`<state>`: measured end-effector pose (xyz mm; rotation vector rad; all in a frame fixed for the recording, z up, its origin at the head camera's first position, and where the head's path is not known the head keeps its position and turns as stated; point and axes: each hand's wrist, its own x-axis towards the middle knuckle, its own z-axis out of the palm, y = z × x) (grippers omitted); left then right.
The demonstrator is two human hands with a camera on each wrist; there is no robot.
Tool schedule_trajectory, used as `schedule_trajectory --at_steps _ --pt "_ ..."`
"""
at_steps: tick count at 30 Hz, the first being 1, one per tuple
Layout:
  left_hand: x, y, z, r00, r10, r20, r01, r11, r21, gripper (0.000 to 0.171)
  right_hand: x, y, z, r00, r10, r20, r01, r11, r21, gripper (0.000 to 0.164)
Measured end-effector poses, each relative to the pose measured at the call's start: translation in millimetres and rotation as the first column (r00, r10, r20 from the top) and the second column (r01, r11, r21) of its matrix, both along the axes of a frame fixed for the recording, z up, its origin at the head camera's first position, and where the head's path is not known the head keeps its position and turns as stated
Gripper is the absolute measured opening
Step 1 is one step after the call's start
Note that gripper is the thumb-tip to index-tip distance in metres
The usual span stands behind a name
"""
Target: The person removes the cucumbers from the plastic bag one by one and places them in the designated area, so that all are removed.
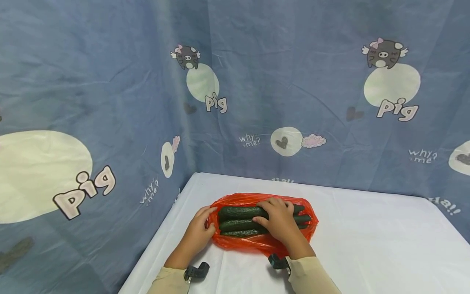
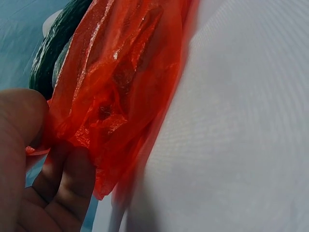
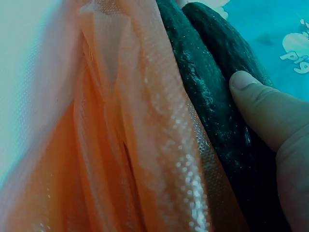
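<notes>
A red plastic bag (image 1: 238,244) lies on the white table with its mouth opened wide. Several dark green cucumbers (image 1: 236,225) lie side by side within it, lengthwise from left to right. At the bag's left end my left hand (image 1: 199,232) pinches the thin plastic between thumb and fingers; the left wrist view shows the crumpled plastic (image 2: 118,116) there. My right hand (image 1: 280,219) reaches over the cucumbers' right half and grips the back cucumber (image 1: 240,212). In the right wrist view, the thumb (image 3: 251,87) presses against a cucumber's side; the other fingers are hidden there.
The bag rests on a white-covered table (image 1: 371,232), which extends to the right. Blue curtains (image 1: 312,81) with pig prints stand behind the table and along its left side. A small black device (image 1: 197,271) is strapped to each wrist.
</notes>
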<state>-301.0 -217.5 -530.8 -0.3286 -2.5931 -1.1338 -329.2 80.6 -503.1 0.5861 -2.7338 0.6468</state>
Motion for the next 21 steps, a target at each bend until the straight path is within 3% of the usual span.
schedule_trajectory --at_steps 21 --pt "-0.4 -0.1 -0.4 1.000 -0.009 -0.010 0.009 1.000 -0.012 0.055 -0.9 3.6 -2.4 1.000 0.006 -0.001 -0.007 1.000 -0.010 0.056"
